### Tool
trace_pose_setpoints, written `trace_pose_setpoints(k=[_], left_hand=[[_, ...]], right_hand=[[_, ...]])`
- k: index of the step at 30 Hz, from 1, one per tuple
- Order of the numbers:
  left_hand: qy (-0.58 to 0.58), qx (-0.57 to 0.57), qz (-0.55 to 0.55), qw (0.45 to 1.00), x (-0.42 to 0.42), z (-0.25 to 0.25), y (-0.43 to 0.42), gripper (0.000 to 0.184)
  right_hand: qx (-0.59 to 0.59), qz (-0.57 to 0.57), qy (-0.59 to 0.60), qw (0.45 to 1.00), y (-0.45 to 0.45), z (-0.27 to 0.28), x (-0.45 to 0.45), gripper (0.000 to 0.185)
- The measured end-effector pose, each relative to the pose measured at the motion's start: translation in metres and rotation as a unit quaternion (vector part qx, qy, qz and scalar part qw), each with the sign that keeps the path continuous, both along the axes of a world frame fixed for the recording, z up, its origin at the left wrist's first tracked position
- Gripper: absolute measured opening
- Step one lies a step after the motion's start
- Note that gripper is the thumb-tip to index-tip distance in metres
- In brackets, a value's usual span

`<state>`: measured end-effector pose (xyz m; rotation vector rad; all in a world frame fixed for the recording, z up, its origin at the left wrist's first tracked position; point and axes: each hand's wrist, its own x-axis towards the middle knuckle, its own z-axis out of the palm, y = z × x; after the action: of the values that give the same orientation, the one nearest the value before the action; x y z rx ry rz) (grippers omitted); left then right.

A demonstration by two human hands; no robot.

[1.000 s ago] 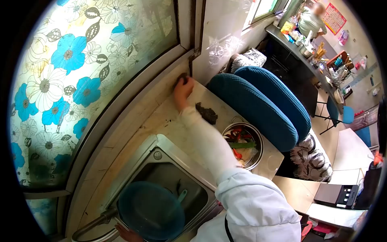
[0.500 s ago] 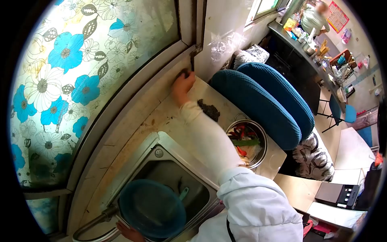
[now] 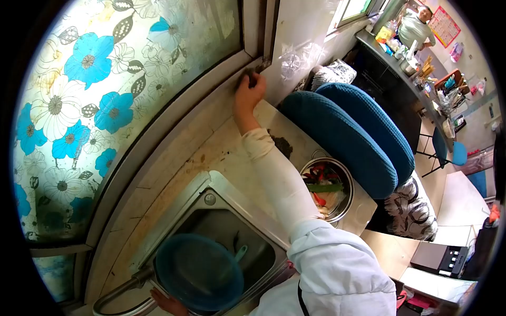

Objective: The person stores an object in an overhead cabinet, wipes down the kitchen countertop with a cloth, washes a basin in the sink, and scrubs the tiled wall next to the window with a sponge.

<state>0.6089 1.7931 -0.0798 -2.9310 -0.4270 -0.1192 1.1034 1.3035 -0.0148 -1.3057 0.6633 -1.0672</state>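
My right hand [image 3: 250, 97] is closed around a small dark thing [image 3: 253, 79] that I cannot make out, at the far counter corner against the window frame. Behind its wrist, a dark clump [image 3: 282, 146] lies on the counter [image 3: 221, 158], partly hidden by my sleeve. At the bottom edge, my left hand [image 3: 167, 303] grips the rim of a blue plastic basin [image 3: 199, 271]; part of that hand is out of view. The basin rests over the metal sink [image 3: 211, 224], where a green-handled utensil [image 3: 241, 253] shows beside it.
A steel pot [image 3: 345, 181] with red and green vegetables stands by my forearm. The faucet [image 3: 118, 288] curves beside the basin. Blue padded chair backs [image 3: 337, 145] border the counter. A person [image 3: 415, 29] stands at a far worktop [image 3: 392, 63].
My right hand has moved slightly up and right along the window frame, still closed. My left hand and the basin have stayed nearly in place.
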Motion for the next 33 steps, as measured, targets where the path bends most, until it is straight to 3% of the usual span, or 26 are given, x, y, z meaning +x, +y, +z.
trace_pose_setpoints(k=[3,5,7,9,12,13,14,16,19,23,25,26,28,29,31,32,33], left_hand=[[0.023,-0.001,0.085,0.996,0.002,-0.002,-0.003,0.061],[0.0,-0.013,0.06,0.998,0.006,0.007,-0.012,0.06],[-0.024,-0.026,0.033,0.999,0.009,0.005,-0.014,0.059],[-0.029,-0.017,0.003,0.999,0.006,0.003,-0.007,0.058],[-0.028,-0.044,0.031,0.998,0.001,-0.006,0.006,0.058],[-0.034,-0.048,0.034,0.998,0.005,-0.006,-0.002,0.058],[-0.015,-0.019,0.051,0.998,0.01,0.003,-0.012,0.058],[0.01,0.009,0.071,0.997,0.006,0.005,-0.015,0.058],[0.052,-0.014,0.083,0.995,-0.004,-0.001,-0.001,0.056],[0.015,-0.084,0.072,0.994,0.005,0.005,-0.004,0.055],[0.023,-0.101,0.082,0.991,-0.008,0.003,-0.014,0.055],[0.018,-0.069,0.079,0.994,-0.003,-0.001,-0.009,0.055],[0.015,-0.032,0.076,0.996,-0.001,-0.002,-0.006,0.055],[0.014,-0.04,0.069,0.997,-0.003,0.001,-0.005,0.055],[0.012,-0.045,0.062,0.997,-0.003,0.0,0.002,0.056],[0.013,-0.032,0.057,0.998,-0.007,-0.005,0.006,0.056],[0.013,-0.021,0.048,0.999,-0.005,-0.013,0.009,0.056]], right_hand=[[-0.083,-0.058,-0.064,0.993,-0.005,-0.019,-0.002,0.018],[0.021,0.01,0.12,0.992,-0.016,-0.04,-0.007,0.017],[0.067,0.025,0.101,0.992,-0.016,-0.036,0.005,0.015],[-0.004,-0.017,-0.077,0.997,-0.01,-0.026,0.013,0.014],[-0.067,-0.07,-0.006,0.995,-0.013,-0.028,0.01,0.015],[-0.071,-0.067,-0.012,0.995,-0.018,-0.025,0.01,0.015],[-0.125,-0.03,0.057,0.99,-0.026,-0.024,0.005,0.014],[-0.231,0.045,0.202,0.951,-0.039,-0.027,-0.011,0.012],[-0.329,0.032,0.245,0.911,-0.043,-0.033,-0.012,0.014],[-0.405,0.026,0.332,0.851,-0.009,-0.063,-0.024,0.017],[-0.513,0.072,0.412,0.75,0.041,-0.084,-0.043,0.017],[-0.499,0.018,0.317,0.806,0.071,-0.138,-0.04,0.012],[-0.481,0.236,0.222,0.814,0.162,-0.159,-0.083,0.012],[-0.519,0.321,0.137,0.78,0.171,-0.083,-0.129,0.01],[-0.498,0.345,0.109,0.788,0.177,-0.069,-0.131,0.011],[-0.517,0.365,0.178,0.754,0.165,-0.077,-0.118,0.011],[-0.557,0.309,0.189,0.747,0.167,-0.086,-0.111,0.01]])
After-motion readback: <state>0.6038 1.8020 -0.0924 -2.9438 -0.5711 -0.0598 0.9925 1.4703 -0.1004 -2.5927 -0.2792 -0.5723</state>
